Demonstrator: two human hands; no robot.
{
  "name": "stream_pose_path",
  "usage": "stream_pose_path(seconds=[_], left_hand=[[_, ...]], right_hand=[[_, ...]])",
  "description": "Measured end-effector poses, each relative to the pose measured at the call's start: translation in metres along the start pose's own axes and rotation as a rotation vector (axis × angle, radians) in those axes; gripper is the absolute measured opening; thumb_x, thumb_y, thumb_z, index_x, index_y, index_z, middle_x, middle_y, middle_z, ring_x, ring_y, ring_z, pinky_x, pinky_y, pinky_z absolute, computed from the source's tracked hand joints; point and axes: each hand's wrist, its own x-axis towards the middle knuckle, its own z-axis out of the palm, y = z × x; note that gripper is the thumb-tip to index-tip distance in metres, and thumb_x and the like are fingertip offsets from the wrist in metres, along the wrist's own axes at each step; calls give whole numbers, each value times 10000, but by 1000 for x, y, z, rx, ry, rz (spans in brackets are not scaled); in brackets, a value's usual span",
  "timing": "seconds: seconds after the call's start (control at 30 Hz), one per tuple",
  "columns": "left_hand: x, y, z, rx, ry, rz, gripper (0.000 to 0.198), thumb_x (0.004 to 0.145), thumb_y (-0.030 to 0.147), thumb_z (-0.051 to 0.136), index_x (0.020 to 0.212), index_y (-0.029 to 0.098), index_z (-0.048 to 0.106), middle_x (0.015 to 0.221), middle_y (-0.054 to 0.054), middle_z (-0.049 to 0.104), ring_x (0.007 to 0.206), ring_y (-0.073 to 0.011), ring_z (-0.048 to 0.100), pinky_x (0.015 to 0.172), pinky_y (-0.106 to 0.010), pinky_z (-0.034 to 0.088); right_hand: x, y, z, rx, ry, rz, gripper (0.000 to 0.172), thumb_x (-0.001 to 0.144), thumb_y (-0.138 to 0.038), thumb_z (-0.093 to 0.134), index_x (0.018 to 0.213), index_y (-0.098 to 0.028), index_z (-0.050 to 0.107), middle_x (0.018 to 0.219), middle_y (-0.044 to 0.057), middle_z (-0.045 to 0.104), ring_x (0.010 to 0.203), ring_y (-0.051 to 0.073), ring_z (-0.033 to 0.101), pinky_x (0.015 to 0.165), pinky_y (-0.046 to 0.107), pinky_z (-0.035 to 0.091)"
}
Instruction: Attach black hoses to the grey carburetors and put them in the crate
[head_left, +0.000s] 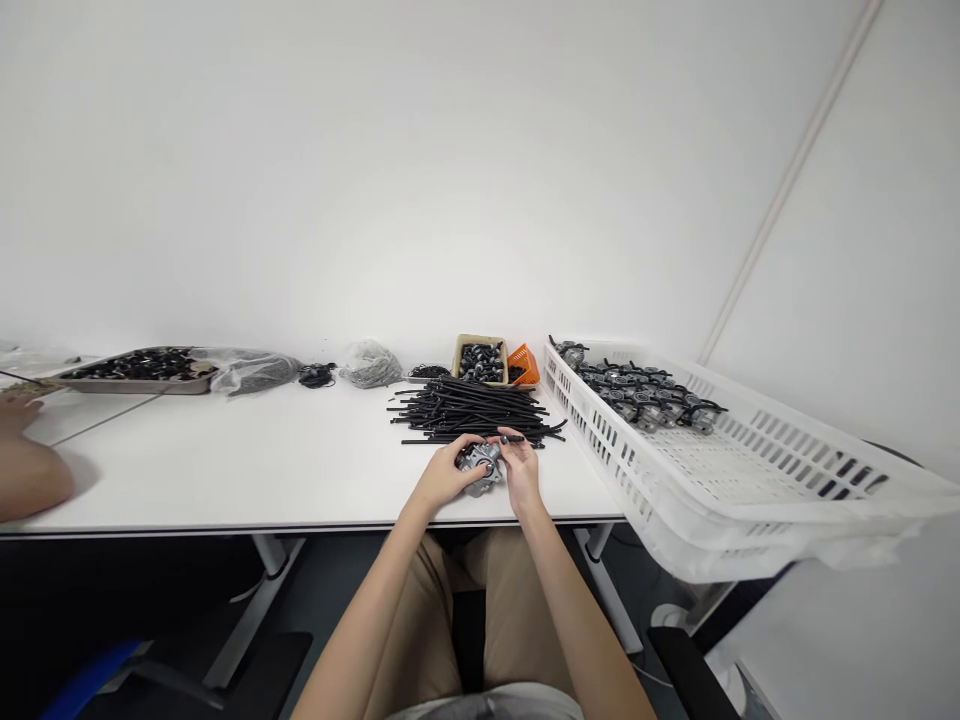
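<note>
My left hand [448, 472] is closed around a grey cast-metal carburetor [480, 466], held just above the table near its front edge. On the carburetor's right side, my right hand [520, 468] pinches a short black hose [511, 439] between thumb and fingers. Whether the hose is joined to the carburetor cannot be made out. Directly beyond both hands lies a wide pile of black rubber hoses [472, 408].
A white plastic crate [712, 478] with several similar carburetors [645, 392] stands at the right. Behind the hoses are a beige bin [456, 362] and an orange basket [524, 362]. Farther left are plastic bags [371, 365], a tray [135, 385] of black parts and another person's arm [30, 470].
</note>
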Motion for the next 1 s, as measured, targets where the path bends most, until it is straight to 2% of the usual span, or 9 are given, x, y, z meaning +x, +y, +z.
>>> stream_pose_path(seconds=[0.13,0.3,0.4,0.6,0.77,1.0], left_hand=[[0,-1,0,23,2,-16,424,761,338,674,1169,229,638,1092,-37,721,938,-211,657,867,-317,506],[0,0,0,17,-8,-5,422,744,317,686,1155,228,643,1110,-33,716,955,-210,654,888,-315,499],[0,0,0,14,-6,0,415,750,323,687,1152,229,644,1113,-35,715,947,-209,655,886,-317,500],[0,-3,1,2,6,12,402,760,331,689,1150,243,644,1128,-26,710,965,-204,656,858,-296,500],[0,-4,0,3,3,3,409,767,334,684,1160,233,636,1130,-31,708,949,-203,654,848,-295,492],[0,-2,0,13,-10,-6,412,771,327,681,1168,232,633,1119,-24,710,938,-197,647,844,-289,480]], right_hand=[[1,2,-1,-27,72,-57,352,708,-407,756,974,-183,703,1019,92,744,1007,238,662,898,380,496],[6,8,-3,-68,228,-51,354,613,-376,827,872,-163,713,903,73,745,883,214,668,856,364,502],[7,8,-4,-41,221,-38,356,593,-368,844,853,-165,711,904,69,740,879,201,665,864,355,500],[4,3,-1,-23,153,-64,330,640,-400,814,865,-180,713,879,64,745,911,211,668,902,376,498],[4,2,0,-16,173,-33,408,615,-425,829,901,-157,716,930,90,751,942,234,677,929,397,495],[7,9,-4,-54,204,-52,398,611,-403,833,890,-147,713,946,104,748,894,229,681,885,382,507]])
